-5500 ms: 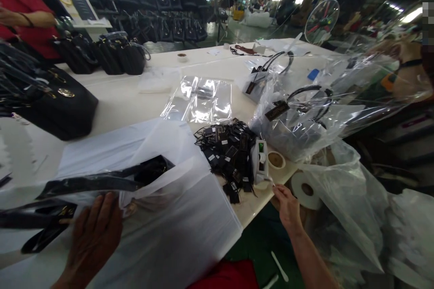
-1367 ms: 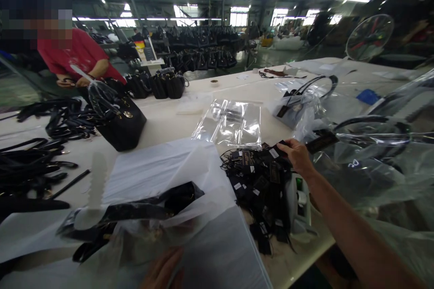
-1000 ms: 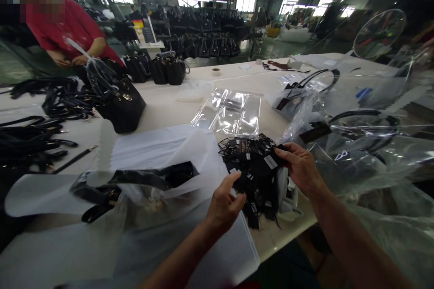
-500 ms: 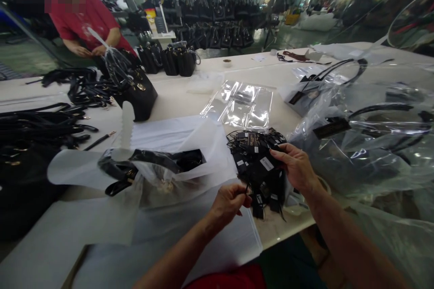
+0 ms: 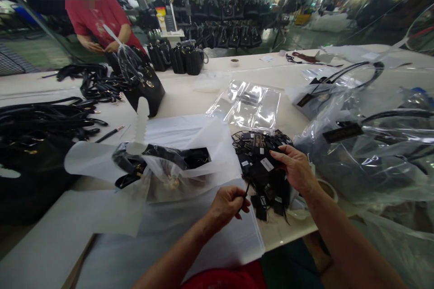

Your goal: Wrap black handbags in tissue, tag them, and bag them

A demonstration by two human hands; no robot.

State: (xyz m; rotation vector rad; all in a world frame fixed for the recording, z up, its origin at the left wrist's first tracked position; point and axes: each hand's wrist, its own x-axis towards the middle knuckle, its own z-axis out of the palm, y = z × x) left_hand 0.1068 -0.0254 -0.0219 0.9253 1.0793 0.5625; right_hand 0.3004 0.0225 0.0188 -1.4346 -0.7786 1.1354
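Note:
A heap of black hang tags (image 5: 267, 165) with cords and small white labels lies on the table before me. My right hand (image 5: 295, 165) is at the heap's right side, thumb and fingers closed on a black tag at its top. My left hand (image 5: 228, 205) pinches a slim black strip (image 5: 244, 196) just left of the heap; whether it is a tag seen edge-on cannot be made out. Left of that hand, a black handbag (image 5: 176, 183) lies wrapped in translucent white sheet, its dark handles showing, on white paper sheets (image 5: 217, 239).
Clear plastic bags (image 5: 249, 104) lie flat beyond the heap. Plastic-wrapped handbags (image 5: 366, 158) crowd the right side. Black straps (image 5: 50, 119) pile up at left, near a standing black handbag (image 5: 145, 86). A co-worker in a red shirt (image 5: 101, 16) stands across the table.
The whole view has shifted slightly to the right. My left hand has drawn a little away from the tag heap with the black strip. My right hand stays at the heap.

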